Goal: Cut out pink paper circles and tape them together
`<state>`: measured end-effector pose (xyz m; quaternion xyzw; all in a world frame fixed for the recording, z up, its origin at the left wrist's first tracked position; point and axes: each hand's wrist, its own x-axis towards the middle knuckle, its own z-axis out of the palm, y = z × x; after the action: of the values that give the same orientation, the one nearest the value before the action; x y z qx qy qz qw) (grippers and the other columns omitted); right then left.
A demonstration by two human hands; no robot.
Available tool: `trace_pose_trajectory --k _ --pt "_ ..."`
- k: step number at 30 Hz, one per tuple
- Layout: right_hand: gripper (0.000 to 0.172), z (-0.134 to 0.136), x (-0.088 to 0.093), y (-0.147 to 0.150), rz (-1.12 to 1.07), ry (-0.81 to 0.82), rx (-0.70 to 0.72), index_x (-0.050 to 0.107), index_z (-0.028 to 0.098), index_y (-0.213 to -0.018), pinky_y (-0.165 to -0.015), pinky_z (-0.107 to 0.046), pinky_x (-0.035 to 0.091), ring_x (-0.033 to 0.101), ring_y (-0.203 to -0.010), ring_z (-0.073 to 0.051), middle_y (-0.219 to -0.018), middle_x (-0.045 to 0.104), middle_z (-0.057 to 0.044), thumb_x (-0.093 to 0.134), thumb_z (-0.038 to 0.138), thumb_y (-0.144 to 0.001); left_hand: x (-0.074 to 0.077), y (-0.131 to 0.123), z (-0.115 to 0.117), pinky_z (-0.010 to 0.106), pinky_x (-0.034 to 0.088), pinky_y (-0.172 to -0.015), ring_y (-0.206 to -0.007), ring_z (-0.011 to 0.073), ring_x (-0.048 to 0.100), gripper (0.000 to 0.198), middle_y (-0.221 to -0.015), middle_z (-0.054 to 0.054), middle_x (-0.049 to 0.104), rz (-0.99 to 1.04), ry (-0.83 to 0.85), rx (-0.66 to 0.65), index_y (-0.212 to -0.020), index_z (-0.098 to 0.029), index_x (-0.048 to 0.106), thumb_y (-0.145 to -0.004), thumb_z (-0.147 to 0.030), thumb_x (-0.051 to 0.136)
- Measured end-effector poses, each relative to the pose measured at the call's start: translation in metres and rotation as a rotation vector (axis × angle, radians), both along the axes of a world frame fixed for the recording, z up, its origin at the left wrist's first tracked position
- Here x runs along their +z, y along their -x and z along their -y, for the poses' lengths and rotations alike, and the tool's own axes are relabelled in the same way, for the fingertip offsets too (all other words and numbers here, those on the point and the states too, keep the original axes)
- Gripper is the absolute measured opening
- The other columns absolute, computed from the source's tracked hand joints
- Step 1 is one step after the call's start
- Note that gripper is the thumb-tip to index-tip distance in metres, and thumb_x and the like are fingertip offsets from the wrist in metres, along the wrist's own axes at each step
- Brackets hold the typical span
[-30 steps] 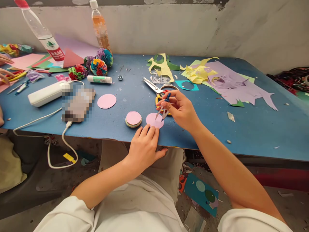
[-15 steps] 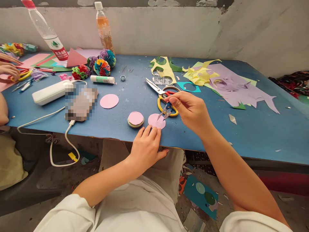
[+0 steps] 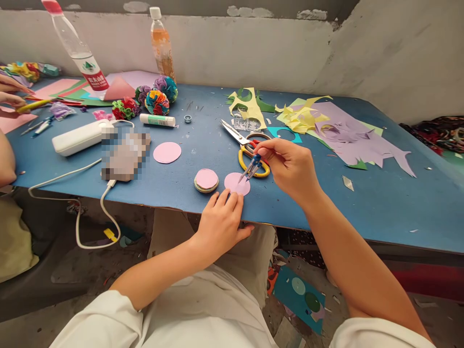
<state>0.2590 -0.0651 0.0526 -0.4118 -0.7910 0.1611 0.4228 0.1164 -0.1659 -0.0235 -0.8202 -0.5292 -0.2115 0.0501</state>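
My right hand (image 3: 286, 162) pinches the top of a blue drawing compass (image 3: 251, 166), whose legs point down onto a pink paper circle (image 3: 235, 183). Flat on the near edge of that circle lie the outstretched fingers of my left hand (image 3: 221, 220). Just left of it is a stack of paper circles (image 3: 206, 180) with a pink one on top. A larger pink circle (image 3: 167, 152) lies farther left. Open scissors (image 3: 235, 133) with red and yellow handles rest behind the compass, partly hidden by my right hand.
Yellow and purple paper scraps (image 3: 337, 128) spread at the back right. A glue stick (image 3: 157, 120), paper pompoms (image 3: 156, 101), two bottles (image 3: 163, 50), a blurred phone (image 3: 125, 157) and a white power bank (image 3: 81, 138) stand or lie left. Another person's hands (image 3: 12, 101) are at far left.
The view has shifted slightly. My hands and the compass hold nearly the same place on the pink circle. At far left the other person's hands and a yellow-handled tool have moved.
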Motion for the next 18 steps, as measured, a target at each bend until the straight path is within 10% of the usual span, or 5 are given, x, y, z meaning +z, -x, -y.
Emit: trace_pose_trajectory --k 18 --pt "0.014 -0.0101 -0.0095 0.0033 -0.03 -0.152 0.025 0.068 0.022 -0.081 -0.055 -0.026 0.05 0.061 -0.062 -0.013 -0.078 0.07 -0.001 0.055 0.019 -0.087 0.0 -0.0003 -0.0001 0.038 0.045 -0.097 -0.115 0.0268 0.058 0.058 -0.117 0.012 0.067 -0.001 -0.063 0.008 -0.121 -0.004 0.058 -0.082 -0.047 0.06"
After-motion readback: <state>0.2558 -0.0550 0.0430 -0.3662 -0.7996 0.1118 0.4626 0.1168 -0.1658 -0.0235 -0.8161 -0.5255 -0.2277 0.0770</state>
